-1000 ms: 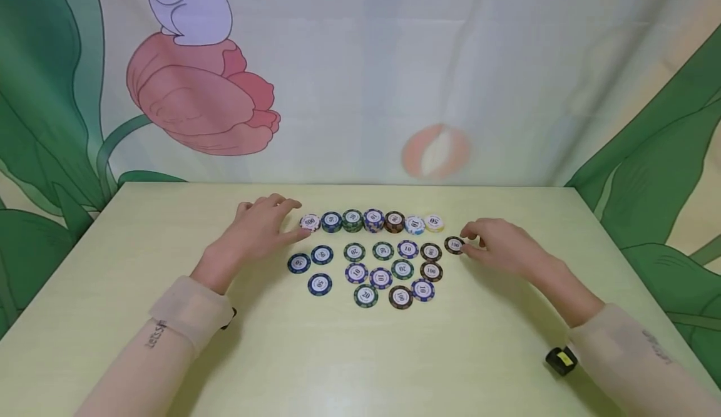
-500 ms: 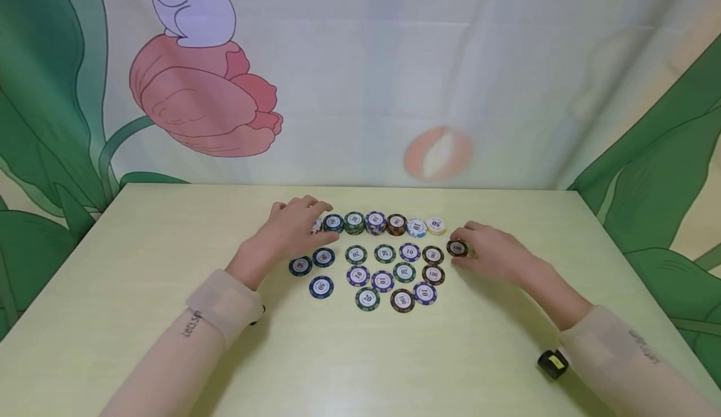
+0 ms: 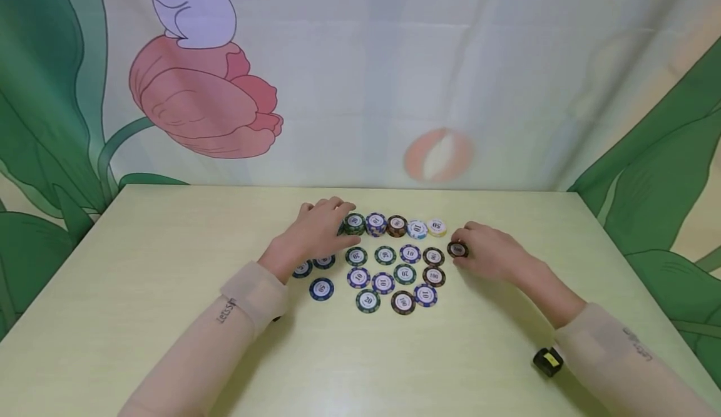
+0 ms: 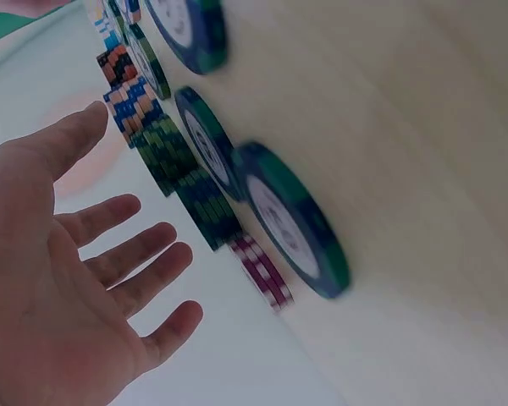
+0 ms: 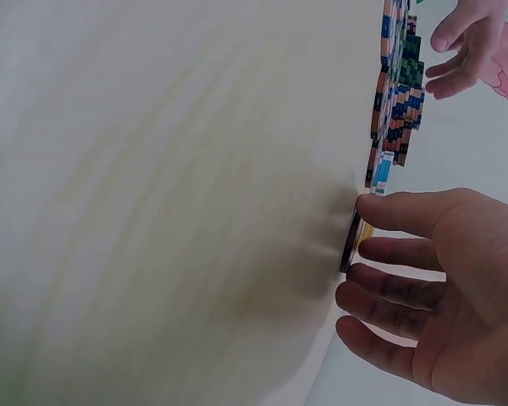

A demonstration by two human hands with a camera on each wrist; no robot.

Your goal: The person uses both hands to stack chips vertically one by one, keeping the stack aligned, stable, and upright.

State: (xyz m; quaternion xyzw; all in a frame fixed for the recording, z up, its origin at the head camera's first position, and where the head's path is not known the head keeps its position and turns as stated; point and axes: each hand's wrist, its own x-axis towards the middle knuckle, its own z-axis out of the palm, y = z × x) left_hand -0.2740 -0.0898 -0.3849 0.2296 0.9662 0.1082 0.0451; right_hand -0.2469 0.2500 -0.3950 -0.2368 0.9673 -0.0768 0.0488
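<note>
My right hand (image 3: 492, 251) grips a black poker chip (image 3: 457, 250) by its edges, thumb on one side and fingers on the other, at the right end of the loose chips. My left hand (image 3: 315, 232) hovers over the left part of a row of chip stacks, thumb and fingers spread with nothing between them. Its fingertips are near the green stack (image 3: 355, 223). To the right stand a purple-blue stack (image 3: 376, 223), a black-and-orange stack (image 3: 397, 225), a light blue stack (image 3: 417, 228) and a yellow stack (image 3: 437, 226). The left wrist view shows a dark blue stack (image 4: 207, 210) and a magenta-and-white stack (image 4: 261, 272).
Several loose chips lie flat in front of the row, among them a dark blue chip (image 3: 322, 289), a green chip (image 3: 368, 301) and a black chip (image 3: 403, 302). A printed curtain (image 3: 338, 79) hangs behind the pale table (image 3: 360, 367).
My left hand has moved right along the row, from the magenta-and-white stack to the green one. My right hand's fingers have come round the black poker chip, which has barely moved.
</note>
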